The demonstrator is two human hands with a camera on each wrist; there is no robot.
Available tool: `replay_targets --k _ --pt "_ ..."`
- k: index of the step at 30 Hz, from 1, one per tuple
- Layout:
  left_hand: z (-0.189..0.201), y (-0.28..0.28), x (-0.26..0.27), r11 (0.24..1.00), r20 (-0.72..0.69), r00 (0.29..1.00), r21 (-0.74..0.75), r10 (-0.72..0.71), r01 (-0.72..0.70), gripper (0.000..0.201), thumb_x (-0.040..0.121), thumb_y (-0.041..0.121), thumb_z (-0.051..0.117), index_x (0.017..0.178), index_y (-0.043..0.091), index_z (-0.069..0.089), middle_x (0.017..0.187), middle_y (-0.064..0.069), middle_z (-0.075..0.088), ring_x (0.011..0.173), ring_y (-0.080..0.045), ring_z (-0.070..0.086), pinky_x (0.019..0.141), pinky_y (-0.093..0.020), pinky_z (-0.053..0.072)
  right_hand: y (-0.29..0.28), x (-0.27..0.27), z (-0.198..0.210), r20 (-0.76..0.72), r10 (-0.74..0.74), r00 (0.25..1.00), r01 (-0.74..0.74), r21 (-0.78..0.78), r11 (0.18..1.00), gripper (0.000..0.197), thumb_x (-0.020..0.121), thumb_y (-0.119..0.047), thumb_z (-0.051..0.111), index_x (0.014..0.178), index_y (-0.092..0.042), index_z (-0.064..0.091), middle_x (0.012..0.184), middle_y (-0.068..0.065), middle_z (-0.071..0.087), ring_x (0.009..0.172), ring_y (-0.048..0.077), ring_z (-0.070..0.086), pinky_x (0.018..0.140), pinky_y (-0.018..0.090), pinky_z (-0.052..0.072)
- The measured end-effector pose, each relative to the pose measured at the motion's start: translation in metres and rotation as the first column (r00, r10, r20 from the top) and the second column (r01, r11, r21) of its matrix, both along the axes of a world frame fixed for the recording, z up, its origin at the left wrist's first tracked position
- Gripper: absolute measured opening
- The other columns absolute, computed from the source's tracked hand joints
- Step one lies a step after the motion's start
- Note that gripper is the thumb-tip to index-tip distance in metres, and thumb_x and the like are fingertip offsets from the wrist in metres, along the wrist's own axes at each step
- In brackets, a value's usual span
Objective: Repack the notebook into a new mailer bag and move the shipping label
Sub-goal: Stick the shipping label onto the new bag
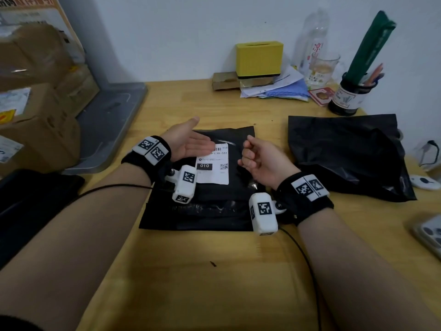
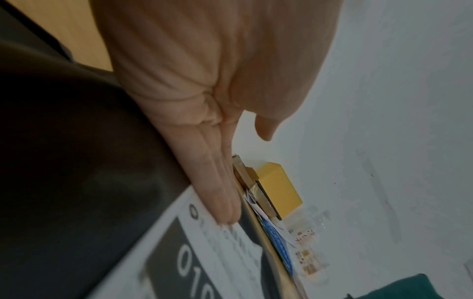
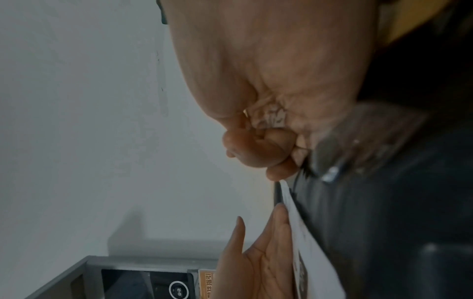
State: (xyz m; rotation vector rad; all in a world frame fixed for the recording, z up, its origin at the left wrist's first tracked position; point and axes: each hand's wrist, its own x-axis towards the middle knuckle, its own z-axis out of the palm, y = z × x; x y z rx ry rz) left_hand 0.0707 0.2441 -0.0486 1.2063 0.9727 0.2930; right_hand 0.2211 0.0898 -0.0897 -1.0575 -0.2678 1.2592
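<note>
A black mailer bag point(image 1: 195, 211) lies flat mid-table with a white shipping label point(image 1: 212, 173) marked "010" on top. No notebook shows. My left hand point(image 1: 188, 142) is held flat, fingers straight, its edge down on the label's upper left. In the left wrist view the left hand's fingertips point(image 2: 225, 212) touch the label point(image 2: 158, 252). My right hand point(image 1: 255, 156) is curled into a fist over the bag's right side. In the right wrist view the right hand point(image 3: 268, 81) grips a small pale crumpled scrap point(image 3: 271, 117). A second, rumpled black mailer bag point(image 1: 346, 154) lies to the right.
At the back stand a yellow box point(image 1: 259, 59), loose papers, a clear bottle, a glass cup and a dark pen pot point(image 1: 348, 96). Cardboard boxes point(image 1: 35, 115) and a grey tray point(image 1: 112, 125) fill the left. A phone point(image 1: 429, 232) lies at the right edge.
</note>
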Motion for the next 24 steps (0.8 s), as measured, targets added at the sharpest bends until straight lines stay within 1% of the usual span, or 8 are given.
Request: replay_targets --k 5,9,13,15,18,20,22,24 --pt "-0.001 0.013 0.002 0.988 0.073 0.989 0.071 0.129 -0.134 0.062 0.101 0.045 0.05 0.121 -0.014 0.055 0.11 -0.026 0.069 0.095 -0.03 0.073 0.074 -0.033 0.063 -0.006 -0.002 -0.004 -0.066 0.013 0.998 -0.014 -0.017 1.0 0.035 0.107 -0.027 0.045 0.075 -0.014 0.052 0.046 -0.004 0.036 0.033 0.011 0.032 0.067 0.023 0.051" --pt "-0.004 0.015 -0.002 0.975 0.122 0.975 0.103 0.184 -0.197 0.058 0.101 0.042 0.052 0.121 -0.012 0.057 0.112 -0.027 0.069 0.098 -0.028 0.073 0.078 -0.031 0.062 -0.005 -0.003 -0.003 -0.074 0.02 0.997 -0.022 -0.019 1.0 0.036 0.107 -0.027 0.044 0.075 -0.014 0.052 0.045 -0.004 0.036 0.033 0.011 0.032 0.072 0.025 0.049" --pt "-0.009 0.013 -0.016 0.977 0.17 0.969 0.084 0.181 -0.198 0.052 0.103 0.036 0.049 0.119 -0.012 0.059 0.114 -0.025 0.069 0.102 -0.026 0.072 0.082 -0.028 0.06 -0.006 -0.002 -0.003 -0.089 0.023 0.996 -0.025 -0.021 0.999 0.035 0.107 -0.027 0.045 0.076 -0.013 0.053 0.046 -0.004 0.037 0.034 0.011 0.033 0.073 0.026 0.049" --pt "-0.014 0.012 -0.025 0.972 0.192 0.959 0.062 0.211 -0.226 0.047 0.106 0.031 0.045 0.116 -0.012 0.06 0.113 -0.025 0.07 0.104 -0.026 0.071 0.084 -0.027 0.059 -0.008 0.001 -0.001 -0.107 0.04 0.993 -0.044 -0.031 0.999 0.034 0.107 -0.028 0.047 0.077 -0.013 0.054 0.049 -0.003 0.038 0.037 0.012 0.036 0.078 0.028 0.05" --pt "-0.018 0.003 -0.03 0.967 0.182 0.958 0.087 0.222 -0.241 0.041 0.106 0.028 0.043 0.108 -0.009 0.061 0.108 -0.022 0.071 0.106 -0.027 0.07 0.083 -0.025 0.058 -0.011 0.007 0.009 -0.102 0.081 0.992 -0.086 -0.044 0.995 0.034 0.105 -0.032 0.048 0.076 -0.017 0.055 0.055 -0.003 0.04 0.044 0.014 0.044 0.092 0.034 0.049" --pt "-0.017 -0.005 -0.028 0.962 0.15 0.963 0.124 0.225 -0.245 0.038 0.106 0.028 0.045 0.106 -0.006 0.061 0.103 -0.019 0.07 0.101 -0.025 0.069 0.081 -0.024 0.056 -0.013 0.009 0.014 -0.06 0.093 0.994 -0.096 -0.053 0.994 0.034 0.105 -0.034 0.048 0.075 -0.019 0.055 0.057 -0.004 0.041 0.047 0.014 0.046 0.1 0.038 0.047" --pt "-0.017 -0.011 -0.03 0.953 0.153 0.953 0.117 0.26 -0.279 0.035 0.106 0.025 0.044 0.101 -0.005 0.061 0.095 -0.018 0.069 0.094 -0.023 0.068 0.079 -0.023 0.056 -0.012 0.009 0.017 -0.028 0.102 0.994 -0.103 -0.061 0.993 0.034 0.105 -0.035 0.047 0.076 -0.02 0.055 0.057 -0.005 0.042 0.048 0.014 0.046 0.1 0.039 0.047" --pt "-0.017 -0.014 -0.037 0.949 0.158 0.943 0.075 0.293 -0.307 0.033 0.107 0.023 0.043 0.105 -0.005 0.06 0.093 -0.017 0.069 0.093 -0.024 0.068 0.08 -0.025 0.056 -0.012 0.008 0.017 -0.03 0.1 0.995 -0.101 -0.07 0.992 0.033 0.105 -0.035 0.047 0.076 -0.02 0.054 0.056 -0.005 0.042 0.046 0.014 0.045 0.096 0.039 0.048"
